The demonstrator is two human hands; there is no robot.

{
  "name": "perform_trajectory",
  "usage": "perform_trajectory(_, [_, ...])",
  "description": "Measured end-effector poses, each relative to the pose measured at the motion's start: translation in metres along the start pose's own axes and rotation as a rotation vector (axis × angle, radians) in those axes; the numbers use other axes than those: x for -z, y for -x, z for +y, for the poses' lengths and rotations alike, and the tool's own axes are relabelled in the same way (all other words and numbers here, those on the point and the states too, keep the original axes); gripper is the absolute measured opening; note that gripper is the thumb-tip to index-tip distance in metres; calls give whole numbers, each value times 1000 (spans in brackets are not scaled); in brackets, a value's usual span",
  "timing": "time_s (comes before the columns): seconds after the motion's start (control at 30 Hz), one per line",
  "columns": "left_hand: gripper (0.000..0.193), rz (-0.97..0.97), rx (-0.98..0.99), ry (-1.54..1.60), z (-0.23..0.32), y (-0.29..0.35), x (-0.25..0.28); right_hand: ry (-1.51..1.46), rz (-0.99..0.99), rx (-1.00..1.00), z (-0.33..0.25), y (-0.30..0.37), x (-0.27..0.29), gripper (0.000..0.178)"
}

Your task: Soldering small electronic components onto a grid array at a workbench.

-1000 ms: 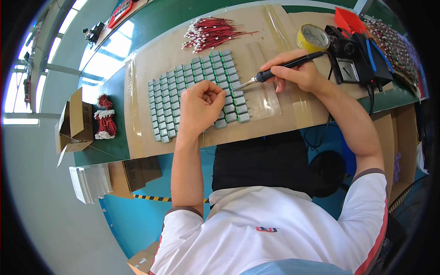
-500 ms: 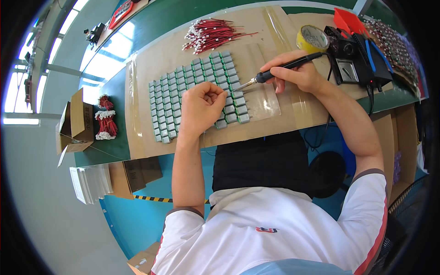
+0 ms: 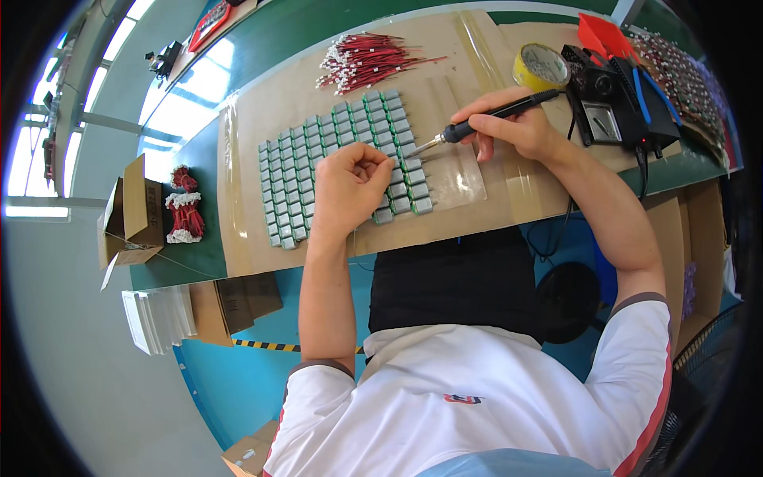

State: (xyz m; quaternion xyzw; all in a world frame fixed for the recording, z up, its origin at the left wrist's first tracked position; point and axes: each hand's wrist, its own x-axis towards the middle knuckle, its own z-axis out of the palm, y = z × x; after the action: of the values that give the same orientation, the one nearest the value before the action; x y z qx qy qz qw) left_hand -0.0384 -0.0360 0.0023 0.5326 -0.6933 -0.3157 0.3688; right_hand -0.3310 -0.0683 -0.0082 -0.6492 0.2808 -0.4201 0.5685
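Fingers [image 3: 481, 104] closed on a soldering iron, over rows of grey blocks

Our right hand [image 3: 513, 118] pinches the black handle of the soldering iron [image 3: 501, 114] between thumb and fingers, its slim metal tip slanting down to the grid of grey blocks [image 3: 362, 126]; we cannot tell whether it touches. Our left hand [image 3: 350, 189] is curled above the grid, thumb pressed to forefinger, anything between them hidden from us.

The iron should feel light and stiff; we would hold it well back on the handle, clear of metal likely to be hot. The blocks, set closely in green-edged rows, look light, hard and possibly fragile at their joints, so we would take them by the outer edges.

Beneath lies a tan cardboard sheet [image 3: 278, 102]. Beyond the grid are loose red wires with white connectors [image 3: 366, 62]; to our right, a yellow tape roll [image 3: 543, 66] stands beside the black soldering station [image 3: 652, 135].
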Motion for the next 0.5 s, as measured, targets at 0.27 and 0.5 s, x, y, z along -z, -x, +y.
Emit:
perform_trajectory(0.27, [8,-32,-16,76,-7,1,1,-37,8,-8,1,0,2,25])
perform_trajectory(0.5, [7,-84,-45,30,-3,2,1,-55,-40,-5,2,1,4,23])
